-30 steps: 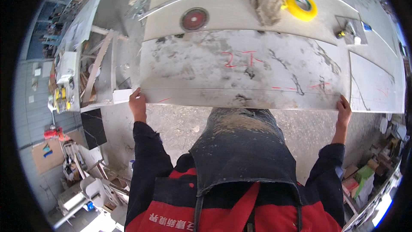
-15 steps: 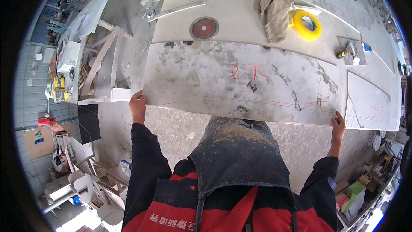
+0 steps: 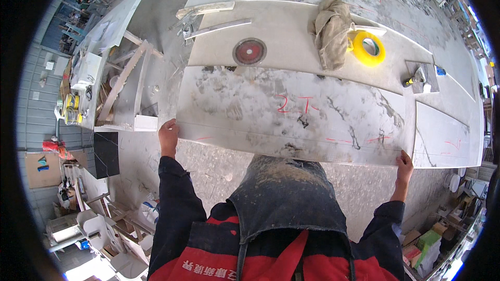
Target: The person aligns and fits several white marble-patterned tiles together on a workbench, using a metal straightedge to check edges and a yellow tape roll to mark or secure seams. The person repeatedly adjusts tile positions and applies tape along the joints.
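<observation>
**Veined slab gripped at both ends**

Dusty grey stone filled the workshop where we stood, and the wide surface (image 3: 291, 41) ahead of us carried everything else. We took the long white marble slab (image 3: 291, 114), veined grey and marked in red, as our landmark; it lay flat on that surface with its near edge overhanging toward our apron (image 3: 286, 198).

At the slab's near left corner our left hand (image 3: 168, 136) gripped the edge, fingers (image 3: 169, 125) curled over the top face. At its near right corner our right hand (image 3: 404, 164) did the same, fingers clenched on the rim. Both sleeves (image 3: 177, 203) were dark and dusted.

Just beyond the slab's far edge a red round cutting disc (image 3: 249, 51) lay flat. Farther right of it a crumpled tan rag (image 3: 330, 31) sat touching a yellow tape roll (image 3: 367, 48). Beyond the slab's far left corner lay two pale stone strips (image 3: 208, 18). Right of the slab, just beside it, rested a smaller white panel (image 3: 442, 135).
</observation>
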`<state>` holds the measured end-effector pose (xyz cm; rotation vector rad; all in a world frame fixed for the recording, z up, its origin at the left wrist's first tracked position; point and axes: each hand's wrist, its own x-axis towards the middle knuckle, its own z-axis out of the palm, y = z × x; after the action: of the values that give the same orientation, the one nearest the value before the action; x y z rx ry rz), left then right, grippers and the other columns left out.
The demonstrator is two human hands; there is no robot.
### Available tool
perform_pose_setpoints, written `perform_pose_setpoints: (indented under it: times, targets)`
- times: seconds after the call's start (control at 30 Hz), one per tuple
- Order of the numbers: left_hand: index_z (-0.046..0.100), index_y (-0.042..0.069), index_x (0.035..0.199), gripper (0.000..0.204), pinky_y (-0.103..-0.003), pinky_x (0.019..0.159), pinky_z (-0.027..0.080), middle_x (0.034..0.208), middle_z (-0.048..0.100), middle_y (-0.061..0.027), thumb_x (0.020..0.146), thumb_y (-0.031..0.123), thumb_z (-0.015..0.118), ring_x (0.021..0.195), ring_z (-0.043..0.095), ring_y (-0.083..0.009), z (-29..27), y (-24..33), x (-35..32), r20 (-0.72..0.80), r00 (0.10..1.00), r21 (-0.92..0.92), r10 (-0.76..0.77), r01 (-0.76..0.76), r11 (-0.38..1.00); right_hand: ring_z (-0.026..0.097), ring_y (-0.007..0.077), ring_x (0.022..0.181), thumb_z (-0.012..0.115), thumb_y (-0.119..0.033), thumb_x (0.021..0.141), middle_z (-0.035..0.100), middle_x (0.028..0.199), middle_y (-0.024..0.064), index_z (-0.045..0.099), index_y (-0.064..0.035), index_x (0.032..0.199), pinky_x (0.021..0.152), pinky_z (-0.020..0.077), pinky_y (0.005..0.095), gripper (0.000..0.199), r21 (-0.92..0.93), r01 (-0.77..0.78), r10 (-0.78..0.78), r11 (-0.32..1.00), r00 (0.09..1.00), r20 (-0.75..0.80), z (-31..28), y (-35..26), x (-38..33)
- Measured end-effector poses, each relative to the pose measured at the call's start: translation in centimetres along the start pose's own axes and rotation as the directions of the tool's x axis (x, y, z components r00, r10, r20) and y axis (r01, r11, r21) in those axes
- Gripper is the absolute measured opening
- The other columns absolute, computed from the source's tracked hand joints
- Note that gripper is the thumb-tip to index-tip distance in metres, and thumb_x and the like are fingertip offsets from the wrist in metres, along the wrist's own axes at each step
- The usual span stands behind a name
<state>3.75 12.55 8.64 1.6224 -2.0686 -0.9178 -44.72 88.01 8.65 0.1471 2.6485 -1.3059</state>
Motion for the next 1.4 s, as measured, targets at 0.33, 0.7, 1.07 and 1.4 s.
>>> perform_pose_setpoints:
  times: [0.33, 0.7, 1.07, 1.4]
  targets:
    - [0.073, 0.001, 0.120, 0.036, -0.032, 0.091, 0.054, 0.113, 0.076, -0.0147, 0.087, 0.011, 0.067, 0.102, 0.071, -0.0225, 0.2, -0.4, 0.0, -0.020, 1.000, 0.015, 0.012, -0.011, 1.000, 0.053, 0.0099, 0.089, 0.067, -0.002, 0.086, 0.060, 0.099, -0.0015, 0.063, 0.0047, 0.135, 0.082, 0.0442, 0.0241, 0.050, 0.021, -0.002, 0.003, 1.000, 1.000, -0.018, 0.1, 0.0, -0.2]
    - [0.072, -0.001, 0.121, 0.039, -0.034, 0.096, 0.053, 0.116, 0.074, -0.0174, 0.084, 0.009, 0.067, 0.108, 0.070, -0.0248, 0.3, -0.7, -0.1, -0.026, 1.000, 0.010, 0.009, -0.009, 1.000, 0.059, 0.0138, 0.096, 0.068, -0.002, 0.085, 0.066, 0.109, 0.0036, 0.063, 0.0040, 0.135, 0.090, 0.0475, 0.0276, 0.051, 0.018, -0.002, 0.002, 1.000, 1.000, -0.011, 0.0, -0.4, -0.5]
    - [0.068, -0.001, 0.124, 0.044, -0.040, 0.100, 0.051, 0.120, 0.070, -0.0210, 0.082, 0.010, 0.069, 0.115, 0.065, -0.0338, -1.2, 2.9, 4.2, -0.010, 0.968, 0.234, 0.252, -0.243, 0.941, 0.058, 0.0130, 0.093, 0.068, -0.008, 0.090, 0.064, 0.104, 0.0019, 0.062, 0.0036, 0.137, 0.086, 0.0471, 0.0265, 0.048, -0.016, -0.003, 0.000, 1.000, 0.988, -0.156, -0.3, 0.2, -1.3]
    - [0.063, 0.008, 0.130, 0.049, -0.047, 0.102, 0.048, 0.125, 0.065, -0.0187, 0.084, 0.018, 0.072, 0.117, 0.060, -0.0387, 11.4, 21.0, 21.9, 0.372, 0.631, 0.435, 0.681, -0.766, 0.473, 0.062, 0.0120, 0.081, 0.065, -0.010, 0.092, 0.069, 0.096, 0.0031, 0.068, 0.0009, 0.127, 0.068, 0.0499, 0.0279, 0.036, 0.366, -0.268, 0.381, 0.891, 0.881, -0.281, 3.9, -2.0, -21.5]
